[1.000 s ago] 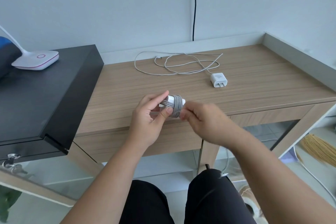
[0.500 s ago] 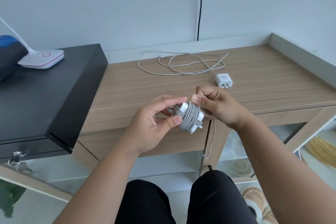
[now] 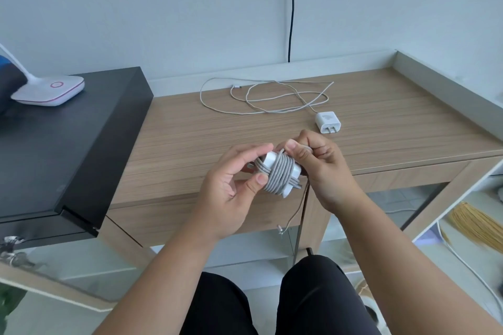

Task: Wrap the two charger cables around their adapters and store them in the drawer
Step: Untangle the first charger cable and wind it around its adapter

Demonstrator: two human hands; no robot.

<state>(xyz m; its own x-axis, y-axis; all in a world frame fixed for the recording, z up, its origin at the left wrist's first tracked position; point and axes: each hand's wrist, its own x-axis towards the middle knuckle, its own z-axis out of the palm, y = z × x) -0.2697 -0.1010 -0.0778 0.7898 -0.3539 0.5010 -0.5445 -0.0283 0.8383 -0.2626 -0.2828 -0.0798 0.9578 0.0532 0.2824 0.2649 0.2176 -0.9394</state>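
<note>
Pale grey-blue wall (image 3: 136, 8) across the far side, with a black cord (image 3: 292, 8) hanging down it to the desk's back edge. Light wood-grain desk (image 3: 190, 139) filling the middle, with a raised grey lip along its far and right edges and a drawer front (image 3: 408, 174) under the near edge at right. Black cabinet (image 3: 68, 144) butted against the desk's left side, carrying the white base of a lamp (image 3: 49, 90) with a pink ring. Straw-coloured broom bristles (image 3: 476, 223) low at the right, on a shelf beyond the desk leg.

Far on the desk, a loose white cable (image 3: 261, 98) in open loops, running to a second adapter (image 3: 328, 122) lying just right of them.

Above the near edge, left hand (image 3: 228, 193) pinching a white adapter (image 3: 275, 163) between thumb and fingers. Grey cable (image 3: 280, 171) wound round it in many turns, its tail dangling below with the plug free. Right hand (image 3: 318, 166) curled, thumb and fingers clamped on the cable at the adapter's far right corner.
</note>
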